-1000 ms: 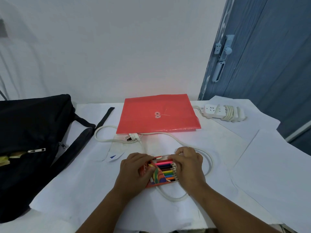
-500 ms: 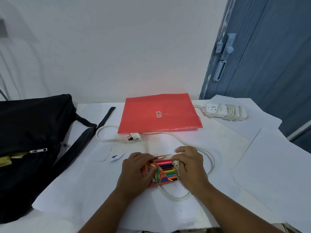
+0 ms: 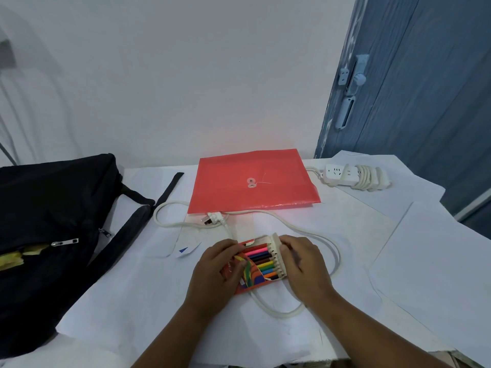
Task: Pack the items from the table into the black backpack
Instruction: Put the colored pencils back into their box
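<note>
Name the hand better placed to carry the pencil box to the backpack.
Left. The left hand already grips the pencil box on the side nearer the black backpack; the right hand holds the flap end, farther away.

It looked like a plain room at home: a paper-covered table (image 3: 332, 235) against a white wall (image 3: 186, 75), beside a blue door (image 3: 425, 88).

We have the black fabric backpack (image 3: 50, 235) at the table's left edge. The flat red plastic document envelope (image 3: 252, 181) lies at the back centre, with the white power strip (image 3: 356, 176) to its right. In front, between our two hands, sits the open cardboard box of coloured pencils (image 3: 261, 264), resting on the looping white cable (image 3: 313, 235).
</note>
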A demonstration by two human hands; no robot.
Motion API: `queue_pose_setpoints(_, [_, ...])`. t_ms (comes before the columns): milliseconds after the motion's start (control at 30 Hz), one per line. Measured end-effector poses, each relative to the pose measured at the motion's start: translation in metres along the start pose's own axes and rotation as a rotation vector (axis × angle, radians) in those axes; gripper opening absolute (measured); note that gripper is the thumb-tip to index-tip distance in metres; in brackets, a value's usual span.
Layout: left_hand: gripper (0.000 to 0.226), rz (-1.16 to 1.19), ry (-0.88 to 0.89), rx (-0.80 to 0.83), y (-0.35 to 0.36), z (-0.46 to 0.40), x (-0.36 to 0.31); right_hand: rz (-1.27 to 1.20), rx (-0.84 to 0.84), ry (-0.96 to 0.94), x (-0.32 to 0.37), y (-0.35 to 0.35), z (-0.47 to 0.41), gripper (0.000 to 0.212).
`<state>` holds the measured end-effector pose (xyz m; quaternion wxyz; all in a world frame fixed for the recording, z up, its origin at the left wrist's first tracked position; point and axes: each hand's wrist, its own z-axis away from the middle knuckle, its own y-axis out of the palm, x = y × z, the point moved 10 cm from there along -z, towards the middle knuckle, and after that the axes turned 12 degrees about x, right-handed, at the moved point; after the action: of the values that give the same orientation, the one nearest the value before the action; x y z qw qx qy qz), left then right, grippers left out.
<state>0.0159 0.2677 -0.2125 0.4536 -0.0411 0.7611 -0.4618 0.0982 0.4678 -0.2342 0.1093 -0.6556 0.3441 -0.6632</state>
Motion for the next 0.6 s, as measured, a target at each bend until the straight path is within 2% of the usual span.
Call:
queue_pose_setpoints(133, [0.034, 0.027, 0.0, 0.01, 0.002, -0.001, 0.0, -0.001, 0.064, -0.096, 0.006, 0.007, 0.0, 0.037])
queue_pose_setpoints(233, [0.031, 0.061, -0.002, -0.027, -0.002, -0.002, 0.001, 0.046, 0.109, -0.1, 0.01, 0.011, -0.001, 0.032])
queue_pose_setpoints(400, [0.036, 0.076, 0.032, -0.037, -0.002, 0.0, 0.001, 0.124, 0.075, -0.135, 0.017, 0.01, -0.001, 0.029])
queue_pose_setpoints(467, [0.048, 0.085, 0.063, 0.014, 0.002, 0.001, -0.001, 0.119, 0.057, -0.104, 0.012, 0.008, -0.001, 0.028])
queue_pose_setpoints(600, [0.09, 0.01, 0.073, 0.167, 0.017, -0.001, -0.003, 0.072, 0.014, -0.077, 0.011, 0.002, -0.001, 0.024])
